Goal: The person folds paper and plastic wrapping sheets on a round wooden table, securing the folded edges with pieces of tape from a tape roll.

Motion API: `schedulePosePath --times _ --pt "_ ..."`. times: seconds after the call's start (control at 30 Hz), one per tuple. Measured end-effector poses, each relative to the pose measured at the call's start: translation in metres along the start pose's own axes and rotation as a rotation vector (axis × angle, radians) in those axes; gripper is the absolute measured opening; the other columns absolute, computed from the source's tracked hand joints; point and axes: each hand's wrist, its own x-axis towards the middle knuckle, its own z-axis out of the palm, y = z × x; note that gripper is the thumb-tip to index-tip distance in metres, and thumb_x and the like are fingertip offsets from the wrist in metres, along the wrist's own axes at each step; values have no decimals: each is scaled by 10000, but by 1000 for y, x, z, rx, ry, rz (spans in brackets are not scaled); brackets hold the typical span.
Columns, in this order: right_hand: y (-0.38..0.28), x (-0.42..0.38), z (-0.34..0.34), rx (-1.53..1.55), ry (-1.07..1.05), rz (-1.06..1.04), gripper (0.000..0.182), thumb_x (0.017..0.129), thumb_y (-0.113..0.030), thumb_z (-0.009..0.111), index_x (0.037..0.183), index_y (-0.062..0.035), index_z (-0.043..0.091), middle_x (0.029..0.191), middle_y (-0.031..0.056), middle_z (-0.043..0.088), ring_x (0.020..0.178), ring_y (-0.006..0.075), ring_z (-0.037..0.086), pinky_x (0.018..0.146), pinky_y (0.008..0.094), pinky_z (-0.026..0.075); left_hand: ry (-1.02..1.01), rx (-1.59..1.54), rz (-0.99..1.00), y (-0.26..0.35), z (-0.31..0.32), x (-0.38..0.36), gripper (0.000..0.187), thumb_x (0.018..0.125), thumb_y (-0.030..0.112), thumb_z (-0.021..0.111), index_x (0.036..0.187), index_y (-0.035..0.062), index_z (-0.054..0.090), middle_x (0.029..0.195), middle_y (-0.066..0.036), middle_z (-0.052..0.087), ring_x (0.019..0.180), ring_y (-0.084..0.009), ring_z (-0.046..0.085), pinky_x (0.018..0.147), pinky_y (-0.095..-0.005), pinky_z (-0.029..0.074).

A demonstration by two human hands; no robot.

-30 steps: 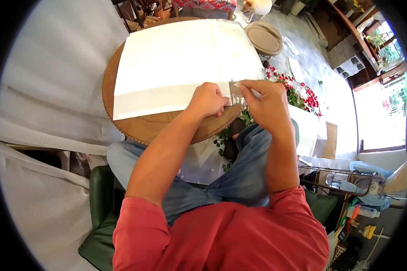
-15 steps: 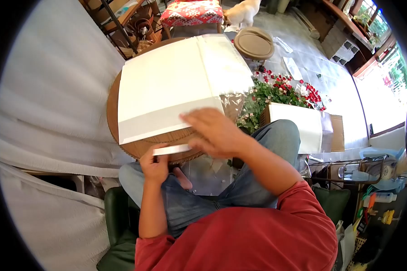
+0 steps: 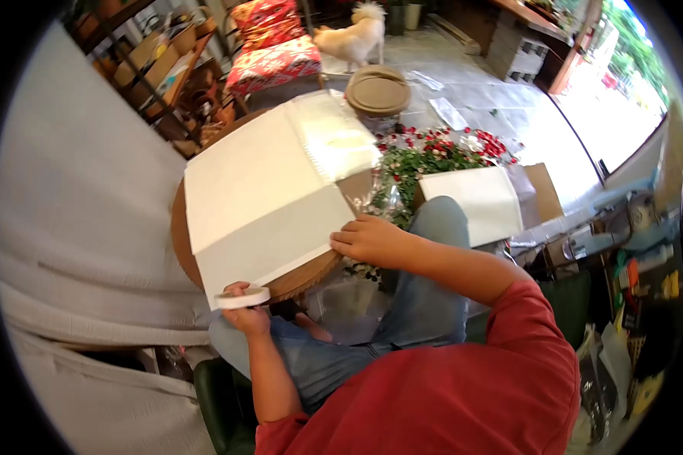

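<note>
A large white paper sheet [image 3: 243, 186] lies on the round wooden table [image 3: 307, 279], with a greyer band along its near side. In my left hand [image 3: 250, 321] is a roll of white tape [image 3: 243, 298], with fingers through and around the ring, beside the sheet's near left corner. My right hand [image 3: 376, 241] has its fingertips on the sheet's near right corner, closed at the edge. Whether the thumb goes under the paper is hard to see. Clear plastic wrap [image 3: 363, 189] shows by the sheet's right side.
Red and white flowers [image 3: 440, 155] stand right of the table, next to a box with a white sheet [image 3: 474, 201] on it. Beyond are a round stool [image 3: 378, 91], a patterned red chair [image 3: 275, 64] and a dog [image 3: 354, 42]. A pale curtain [image 3: 91, 189] hangs at left.
My right hand has moved from above the tape roll to the sheet's near right corner. My left hand has lowered slightly with the tape. The sheet's near band looks wider and the view has shifted.
</note>
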Motion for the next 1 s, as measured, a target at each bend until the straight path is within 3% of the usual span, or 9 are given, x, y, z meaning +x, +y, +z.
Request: schedulePosePath --times 0.07,0.13,0.27,0.4,0.47,0.6,0.73,0.9,1.0 --pt "5 0 -4 -8 -7 22 421 938 -142 644 1354 -73 650 1462 116 652 1309 262 637 1046 427 510 -29 -14 3 15 13 -2 262 1074 252 603 965 19 649 847 -50 613 628 -112 541 523 -255 406" --pt "19 1 9 -221 288 -47 403 945 -149 641 1341 -75 649 1459 123 649 1282 269 645 1031 419 520 -88 -32 5 17 16 0 272 1076 262 603 964 19 649 790 -36 595 574 -102 504 500 -249 375" --pt "53 -11 30 -264 279 -70 379 954 -147 631 1324 -71 656 1438 131 654 1259 264 650 1034 412 523 -77 -26 13 17 14 4 269 1078 253 589 957 19 647 703 -14 554 507 -87 443 468 -241 327" --pt "69 -31 18 -263 143 -7 287 934 -135 642 1195 -39 713 1228 114 749 1130 239 714 958 370 561 -52 -4 4 13 9 6 242 1069 216 571 947 21 645 692 -11 539 503 -82 425 464 -241 323" --pt "80 -50 1 -303 315 7 259 924 -127 650 1154 -38 730 1157 104 767 1087 239 734 964 367 576 -72 -2 29 14 8 7 237 1067 211 579 945 18 643 688 -10 530 505 -77 426 463 -238 321" --pt "128 -121 -27 -400 512 104 198 943 -110 649 1108 -64 748 1158 105 767 1118 251 735 1005 388 583 -71 -42 80 -6 -6 9 206 1078 242 626 1036 41 606 877 -46 630 554 -70 467 452 -218 342" --pt "172 -246 -50 -524 421 357 202 945 -95 650 1118 -76 753 1188 81 777 1115 246 745 1015 405 581 -78 -11 32 -13 -17 13 216 1080 268 644 1059 58 596 969 -51 656 582 -71 511 437 -202 343" --pt "181 -380 -47 -606 250 623 241 924 -91 648 1138 -68 755 1223 97 775 1161 256 737 1024 415 576 -106 156 33 -11 -29 13 280 1094 285 618 1078 6 598 1010 -80 651 846 -147 613 643 -276 533" --pt "186 -437 -19 -580 136 773 245 917 -99 638 1128 -69 759 1223 98 774 1173 262 732 1034 426 572 -65 181 11 -7 -31 14 276 1100 280 608 1072 5 600 1016 -81 648 837 -147 608 644 -270 527"
